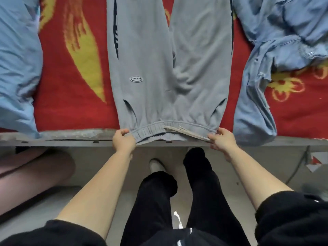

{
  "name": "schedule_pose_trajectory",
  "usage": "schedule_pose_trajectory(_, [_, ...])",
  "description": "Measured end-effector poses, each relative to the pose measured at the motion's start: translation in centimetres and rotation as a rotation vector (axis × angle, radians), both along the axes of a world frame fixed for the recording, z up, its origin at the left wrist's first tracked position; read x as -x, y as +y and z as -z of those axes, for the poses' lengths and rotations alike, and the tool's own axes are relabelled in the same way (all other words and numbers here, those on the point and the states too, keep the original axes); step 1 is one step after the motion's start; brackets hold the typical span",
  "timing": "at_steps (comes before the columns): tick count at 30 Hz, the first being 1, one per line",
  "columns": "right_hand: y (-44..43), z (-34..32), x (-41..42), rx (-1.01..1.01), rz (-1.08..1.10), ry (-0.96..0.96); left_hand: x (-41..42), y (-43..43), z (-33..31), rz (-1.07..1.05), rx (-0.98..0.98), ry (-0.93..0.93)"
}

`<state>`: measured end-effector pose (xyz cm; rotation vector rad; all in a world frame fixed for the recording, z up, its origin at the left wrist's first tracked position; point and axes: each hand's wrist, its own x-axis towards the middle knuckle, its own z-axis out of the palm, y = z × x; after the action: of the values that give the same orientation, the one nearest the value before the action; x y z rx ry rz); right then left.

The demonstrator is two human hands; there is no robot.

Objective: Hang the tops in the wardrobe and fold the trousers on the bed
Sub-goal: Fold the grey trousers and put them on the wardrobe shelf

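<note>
Grey jogging trousers (156,68) lie flat on the bed, legs pointing away from me and the elastic waistband at the bed's near edge. They have dark side stripes and a small oval badge. My left hand (123,142) pinches the left corner of the waistband. At the right corner, my right hand (222,139) grips the waistband beside a beige drawstring (186,132). A light blue garment (17,68) lies at the left. A crumpled blue denim garment (276,50) lies at the right, hanging over the edge.
The bed carries a red blanket (71,96) with yellow flower patterns. Its grey wooden frame edge (71,137) runs across the view. Below it are the pale floor, my black-trousered legs and a light shoe (156,166). A pinkish rounded object (32,171) sits at the lower left.
</note>
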<state>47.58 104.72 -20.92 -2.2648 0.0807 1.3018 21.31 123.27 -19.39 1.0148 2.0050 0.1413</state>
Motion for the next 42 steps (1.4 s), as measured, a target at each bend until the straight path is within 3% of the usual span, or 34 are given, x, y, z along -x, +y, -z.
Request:
schedule_pose_trajectory(2, [-0.3,1.7,-0.2,0.097,-0.134,-0.063,-0.2,-0.4,1.4,0.200,0.008,0.168])
schedule_pose_trajectory(5, [-0.4,2.2,-1.2,0.179,-0.154,-0.201,-1.3,-1.9,1.9,0.647,-0.021,0.469])
schedule_pose_trajectory(10, [-0.5,1.7,-3.8,0.162,-0.198,-0.364,-5.6,-4.1,1.5,1.179,-0.287,0.377])
schedule_pose_trajectory(15, [1.0,2.2,-6.1,0.084,-0.219,-0.343,-9.8,-4.2,2.1,1.492,-0.285,0.436])
schedule_pose_trajectory(18, [2.1,3.1,-6.8,0.006,-0.225,-0.339,-11.2,-2.8,2.5,1.467,-0.288,0.515])
schedule_pose_trajectory(23, [3.0,4.4,-7.4,-0.079,-0.241,-0.342,-10.7,-3.4,3.2,1.465,-0.118,0.456])
schedule_pose_trajectory(26, [3.2,4.7,-8.2,-0.061,-0.212,-0.310,-12.1,-4.0,3.4,1.376,-0.157,0.438])
schedule_pose_trajectory(30, [3.7,4.2,-9.7,-0.025,-0.173,-0.315,-16.8,-4.8,3.0,1.268,-0.234,0.262])
schedule_pose_trajectory(33, [3.2,3.9,-11.1,0.151,-0.173,-0.348,-20.4,-6.6,2.9,1.334,-0.211,0.138])
schedule_pose_trajectory(35, [2.3,3.5,-11.6,0.311,-0.288,-0.283,-21.7,-7.3,3.2,1.419,-0.100,0.147])
schedule_pose_trajectory(37, [1.6,3.2,-12.0,0.325,-0.371,-0.209,-22.0,-7.6,3.6,1.516,0.000,0.185])
schedule_pose_trajectory(40, [1.7,2.4,-12.6,0.188,-0.170,0.017,-22.0,-7.1,3.9,1.520,0.064,0.165])
schedule_pose_trajectory(42, [2.6,1.4,-13.3,-0.039,0.009,0.164,-22.1,-6.4,3.8,1.441,0.085,0.083])
